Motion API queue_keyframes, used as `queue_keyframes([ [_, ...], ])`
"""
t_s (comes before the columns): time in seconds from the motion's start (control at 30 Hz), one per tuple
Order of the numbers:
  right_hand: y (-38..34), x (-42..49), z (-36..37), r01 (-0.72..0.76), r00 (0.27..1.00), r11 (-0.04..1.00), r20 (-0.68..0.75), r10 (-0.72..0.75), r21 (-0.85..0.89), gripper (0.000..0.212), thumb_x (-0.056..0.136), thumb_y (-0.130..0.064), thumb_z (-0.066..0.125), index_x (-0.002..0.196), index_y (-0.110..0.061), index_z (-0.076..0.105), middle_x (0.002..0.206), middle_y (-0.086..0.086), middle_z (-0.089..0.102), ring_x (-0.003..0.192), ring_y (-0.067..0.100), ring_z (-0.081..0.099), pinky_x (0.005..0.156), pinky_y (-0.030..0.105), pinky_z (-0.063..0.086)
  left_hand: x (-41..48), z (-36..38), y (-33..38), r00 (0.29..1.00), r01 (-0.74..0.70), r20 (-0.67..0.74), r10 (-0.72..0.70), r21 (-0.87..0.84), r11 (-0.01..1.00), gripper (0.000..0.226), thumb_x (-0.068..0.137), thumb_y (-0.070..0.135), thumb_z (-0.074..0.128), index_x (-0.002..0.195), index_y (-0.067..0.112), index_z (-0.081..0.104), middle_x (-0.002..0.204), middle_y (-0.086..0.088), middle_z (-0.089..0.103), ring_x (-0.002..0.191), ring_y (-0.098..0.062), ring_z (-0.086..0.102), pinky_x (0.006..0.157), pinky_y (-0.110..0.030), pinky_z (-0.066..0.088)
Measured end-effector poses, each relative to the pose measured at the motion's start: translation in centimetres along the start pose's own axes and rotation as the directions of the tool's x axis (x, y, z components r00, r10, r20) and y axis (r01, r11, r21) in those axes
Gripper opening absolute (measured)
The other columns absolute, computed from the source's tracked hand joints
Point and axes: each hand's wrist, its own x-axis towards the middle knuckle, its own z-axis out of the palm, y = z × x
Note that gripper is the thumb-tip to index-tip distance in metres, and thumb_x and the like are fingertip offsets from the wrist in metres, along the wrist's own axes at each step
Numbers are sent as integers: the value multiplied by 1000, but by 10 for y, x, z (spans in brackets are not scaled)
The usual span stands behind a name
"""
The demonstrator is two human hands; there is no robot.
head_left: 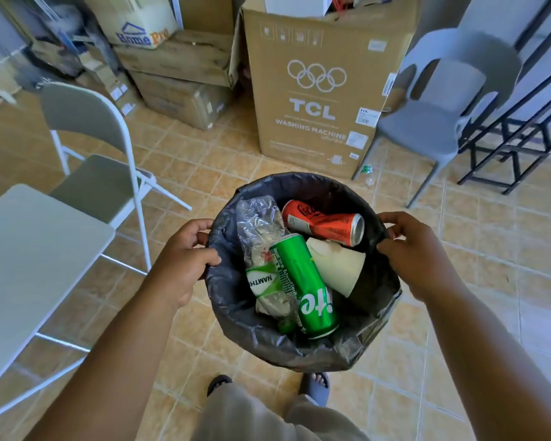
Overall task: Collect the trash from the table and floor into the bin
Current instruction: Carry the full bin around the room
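Both hands hold the bin [236, 300] by its bag-lined rim, the left hand [180, 259] and right hand [417, 249] each with its grip pinching the liner [379, 316] at opposite sides. Inside lie two cans, a cup and a crushed bottle. If only the loose liner is caught, the bin could slip and spill onto the floor [477, 237], and the small scrap [367, 169] by the grey chair [442, 116] may be missed.

Both bare forearms reach forward and down, converging on bin [303, 354]. Left hand [183, 262] at bin's left rim, fingers [212, 259] curled over edge, thumb toward far side, gripping. Right hand [415, 249] at bin's right rim, fingers pinching liner edge. Feet in slippers [315, 386] just behind bin, near side.
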Motion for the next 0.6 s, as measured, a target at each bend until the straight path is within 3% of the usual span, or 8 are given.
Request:
queue_keyframes([
  [0.23,-16,12,-35,55,998,998,3,-55,16,44,79,-2,58,93,-43,65,84,-2,62,69,28,65,57,43,54,-9,22,20,1000,-2,-20,1,-38,999,58,71,-20,51,99,30,64,85,-7,57,71,-21,60,49,-27,50],
  [0.33,-26,27,-37,69,998,997,10,-70,22,42,80,-2,58,96,-40,65,85,-1,63,65,26,63,52,37,50,0,22,29,999,-11,-39,9,-53,999,58,71,-18,52,98,31,65,84,-7,59,70,-21,61,49,-28,50],
  [0.6,-54,82,-20,50,999,998,-3,-50,36,44,81,0,58,88,-43,64,86,-2,63,76,27,66,64,46,58,68,17,61,999,-12,-33,10,-45,999,57,70,-17,52,102,28,65,88,-10,57,71,-23,58,52,-29,48],
])
